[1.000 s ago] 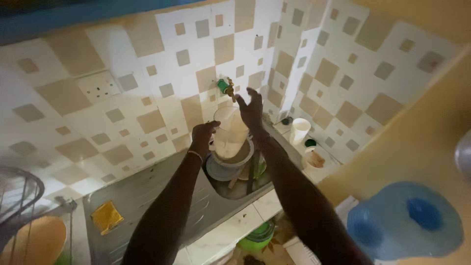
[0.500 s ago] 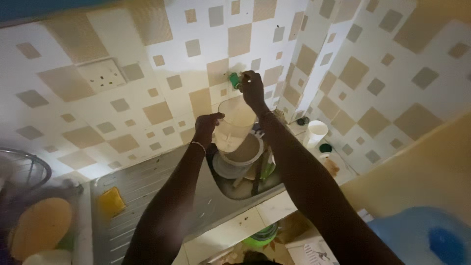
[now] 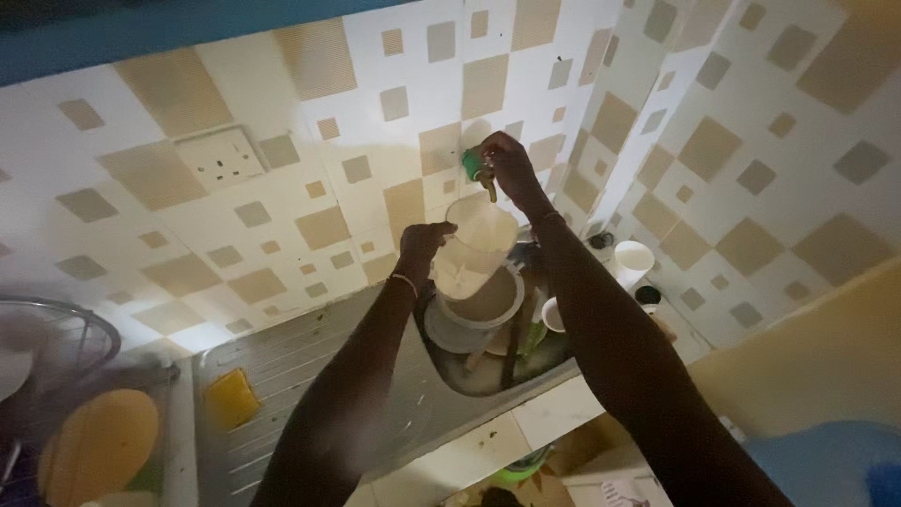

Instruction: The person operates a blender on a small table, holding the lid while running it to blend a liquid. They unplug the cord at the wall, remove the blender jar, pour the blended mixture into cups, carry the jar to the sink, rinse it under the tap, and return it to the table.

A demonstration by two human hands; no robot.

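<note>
1. My left hand (image 3: 422,246) is curled around the side of a pale plastic jug (image 3: 476,246), gripping it and holding it up above the sink (image 3: 469,376).
2. My right hand (image 3: 507,164) is raised to the tap (image 3: 477,169) on the tiled wall, fingers closed around its green handle.
3. The jug sits directly under the tap's spout, its open mouth just below it, tilted slightly toward the wall.
4. Below the jug, inside the sink, stands a round white bowl (image 3: 474,314), with a few utensils and a small cup (image 3: 554,314) beside it.
5. A white cup (image 3: 631,263) stands at the far right corner of the surface, near the wall.
6. On the ridged draining board at the left of the sink lies a yellow sponge (image 3: 230,399).
7. At the left edge of the surface, an orange plate (image 3: 99,446) leans in a wire rack (image 3: 56,347).
8. A wall socket (image 3: 222,158) sits on the tiles above the draining board.
</note>
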